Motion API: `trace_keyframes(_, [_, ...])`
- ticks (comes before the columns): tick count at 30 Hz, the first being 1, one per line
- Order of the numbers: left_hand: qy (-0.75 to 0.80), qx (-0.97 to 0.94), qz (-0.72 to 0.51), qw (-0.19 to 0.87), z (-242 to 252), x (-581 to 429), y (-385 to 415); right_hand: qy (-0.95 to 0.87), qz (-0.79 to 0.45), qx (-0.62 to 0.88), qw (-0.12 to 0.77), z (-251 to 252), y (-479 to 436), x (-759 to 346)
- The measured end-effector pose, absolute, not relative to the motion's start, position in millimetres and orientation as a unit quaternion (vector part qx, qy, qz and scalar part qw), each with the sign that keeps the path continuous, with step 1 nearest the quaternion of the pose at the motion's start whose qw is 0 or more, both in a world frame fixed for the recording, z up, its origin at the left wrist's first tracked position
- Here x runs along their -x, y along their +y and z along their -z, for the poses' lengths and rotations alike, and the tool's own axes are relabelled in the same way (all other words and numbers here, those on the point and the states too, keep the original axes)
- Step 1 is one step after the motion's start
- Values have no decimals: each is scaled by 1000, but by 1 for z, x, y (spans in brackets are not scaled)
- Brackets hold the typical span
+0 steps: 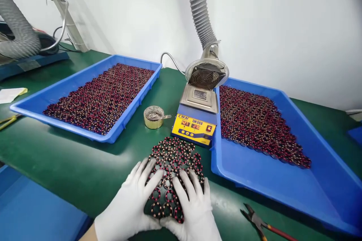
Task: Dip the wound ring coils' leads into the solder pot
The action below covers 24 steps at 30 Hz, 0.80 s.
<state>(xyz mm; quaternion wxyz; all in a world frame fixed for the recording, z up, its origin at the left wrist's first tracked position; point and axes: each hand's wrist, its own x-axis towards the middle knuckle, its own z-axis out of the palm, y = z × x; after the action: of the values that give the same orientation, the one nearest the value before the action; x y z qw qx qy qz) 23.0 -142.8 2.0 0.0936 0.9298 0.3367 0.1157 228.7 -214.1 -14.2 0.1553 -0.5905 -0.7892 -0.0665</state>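
Observation:
A loose sheet of small ring-shaped parts (167, 163), dark with red and copper-coloured spots, lies on the green tabletop in front of me. My left hand (132, 196), in a white glove, rests with spread fingers along the left side of these rings. From the right, my right hand (192, 205), gloved the same way, lays its outstretched fingers over some of them. Both thumbs come close together at the near edge. The fingers hide part of the rings. Just beyond them stands a yellow and blue soldering pot (194, 128) with red digits lit.
Blue trays full of similar rings stand left (118, 135) and right (313, 192). A round tin (153, 118) with a flat strip across its rim sits beside the pot. An exhaust hose (199, 7) hangs above. Cutting pliers (257, 221) lie front right; another blue bin (36, 207) is lower left.

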Motion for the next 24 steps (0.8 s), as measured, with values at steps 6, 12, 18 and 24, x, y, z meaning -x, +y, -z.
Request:
trace_keyframes(6, [325, -937, -94, 89, -4, -35, -126, -789, 92, 588, 152, 25, -209, -237])
trace_keyframes(12, [362, -920, -99, 111, -10, -45, -124, -763, 92, 617, 170, 26, -207, -236])
trace_keyframes(18, [304, -890, -267, 209, -11, -37, -121, -706, 47, 638, 303, 21, -210, -238])
trace_keyframes(24, [370, -806, -373, 273, -27, -20, -100, -737, 60, 523, 424, -67, -194, -248])
